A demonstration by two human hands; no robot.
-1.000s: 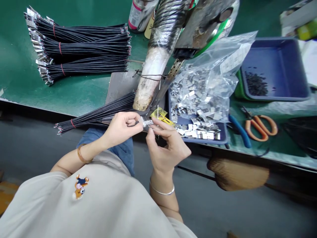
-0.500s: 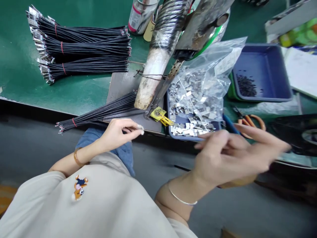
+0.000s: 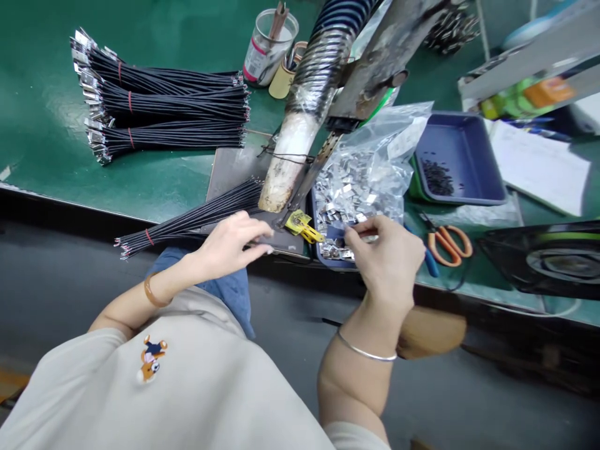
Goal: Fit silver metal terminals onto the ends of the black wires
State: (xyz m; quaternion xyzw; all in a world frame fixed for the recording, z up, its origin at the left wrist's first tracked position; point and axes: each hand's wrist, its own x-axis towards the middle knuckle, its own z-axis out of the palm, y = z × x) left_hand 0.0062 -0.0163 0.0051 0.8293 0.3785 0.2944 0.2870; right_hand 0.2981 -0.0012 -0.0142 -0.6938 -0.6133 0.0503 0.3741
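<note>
My left hand (image 3: 232, 244) rests at the table edge on the near end of a loose bundle of black wires (image 3: 187, 219), thumb and fingers closed around a wire there. My right hand (image 3: 387, 256) reaches into a small blue tray (image 3: 323, 240) of shiny metal clips (image 3: 337, 203). Its fingertips pinch one clip. A clear bag (image 3: 375, 162) full of the same clips lies across that tray. Between my hands, a small yellow part (image 3: 304, 225) sits at the foot of a tape-wrapped lever (image 3: 300, 137).
Tied bundles of black wires with metal ends (image 3: 164, 119) lie at the back left of the green table (image 3: 42, 94). A jar (image 3: 269, 44), a blue tray with black bits (image 3: 462, 159), orange scissors (image 3: 445, 240), paper (image 3: 539, 165) and a black round object (image 3: 548, 259) are around.
My right hand swung out to the right, away from the left, then came back onto the clip tray. My left hand shifted up onto the wire bundle. The view tilted back slightly.
</note>
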